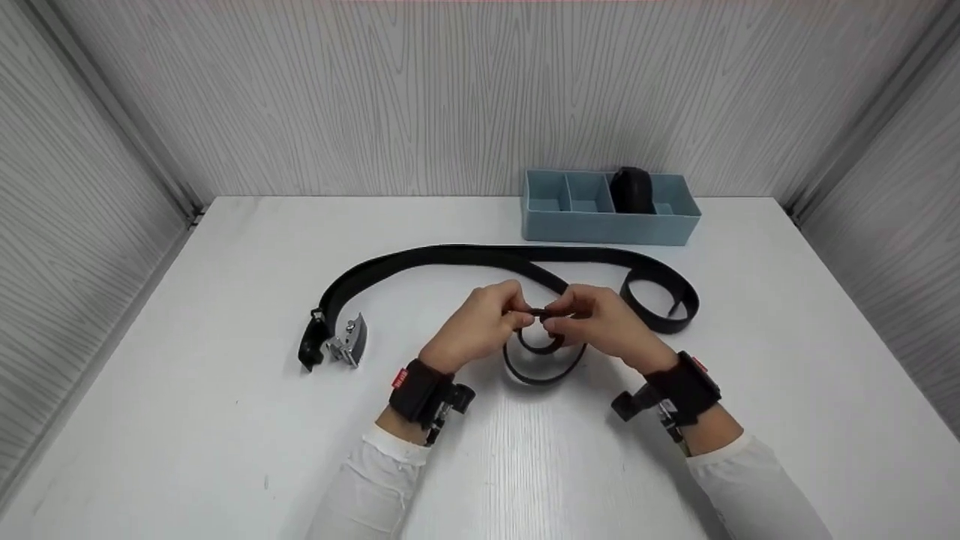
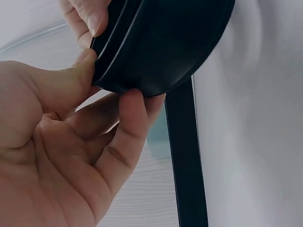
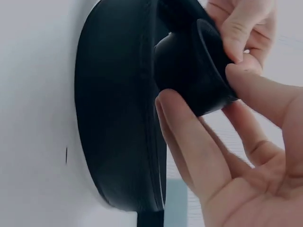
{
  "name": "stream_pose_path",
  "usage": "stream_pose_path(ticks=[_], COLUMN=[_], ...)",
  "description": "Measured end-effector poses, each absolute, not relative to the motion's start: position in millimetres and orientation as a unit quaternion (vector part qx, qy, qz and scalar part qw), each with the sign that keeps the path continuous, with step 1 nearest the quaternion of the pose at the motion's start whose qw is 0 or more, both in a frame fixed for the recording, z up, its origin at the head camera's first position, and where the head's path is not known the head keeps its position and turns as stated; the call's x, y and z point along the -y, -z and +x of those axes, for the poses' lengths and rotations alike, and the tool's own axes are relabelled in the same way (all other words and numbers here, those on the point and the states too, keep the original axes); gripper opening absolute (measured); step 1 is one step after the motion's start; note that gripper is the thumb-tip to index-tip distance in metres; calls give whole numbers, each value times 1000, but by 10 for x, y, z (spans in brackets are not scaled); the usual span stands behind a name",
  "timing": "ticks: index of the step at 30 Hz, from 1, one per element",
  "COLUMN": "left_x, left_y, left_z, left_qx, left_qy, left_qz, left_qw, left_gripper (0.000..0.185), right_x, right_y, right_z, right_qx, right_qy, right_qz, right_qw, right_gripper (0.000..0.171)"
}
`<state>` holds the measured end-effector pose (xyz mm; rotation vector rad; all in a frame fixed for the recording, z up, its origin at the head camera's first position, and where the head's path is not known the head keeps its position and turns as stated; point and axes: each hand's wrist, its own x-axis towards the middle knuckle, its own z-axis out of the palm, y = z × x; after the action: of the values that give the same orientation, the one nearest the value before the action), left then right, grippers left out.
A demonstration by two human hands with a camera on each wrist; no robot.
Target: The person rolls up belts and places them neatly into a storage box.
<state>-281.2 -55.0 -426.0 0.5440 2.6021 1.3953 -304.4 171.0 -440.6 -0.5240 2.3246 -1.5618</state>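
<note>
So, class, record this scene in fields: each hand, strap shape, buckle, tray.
Left hand: pinches black strap
Right hand: pinches same strap
Strap shape: small coil inside larger loop
Silver buckle: on white table, left of both hands
Blue tray: beyond the hands, compartmented, holding dark object

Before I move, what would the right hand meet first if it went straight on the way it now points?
Beyond the black belt it pinches, the right hand would likely meet the left hand first, just opposite it in the head view; exact depth is unclear.
</note>
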Motion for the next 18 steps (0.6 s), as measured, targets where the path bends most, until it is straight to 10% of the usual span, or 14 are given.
stream_pose_path(ticks=[18], left_x=[585], left_y=[4242], left_z=[-2861], left_qx=[-865], left_qy=[-482], left_qz=[135], left_qw=[20], left_gripper=[15], right_x=[-1636], right_y=[4471], right_z=[-3047], right_qx=[-722], right_qy=[671], right_qz=[-104], right_qw=[133], right_gripper=[25])
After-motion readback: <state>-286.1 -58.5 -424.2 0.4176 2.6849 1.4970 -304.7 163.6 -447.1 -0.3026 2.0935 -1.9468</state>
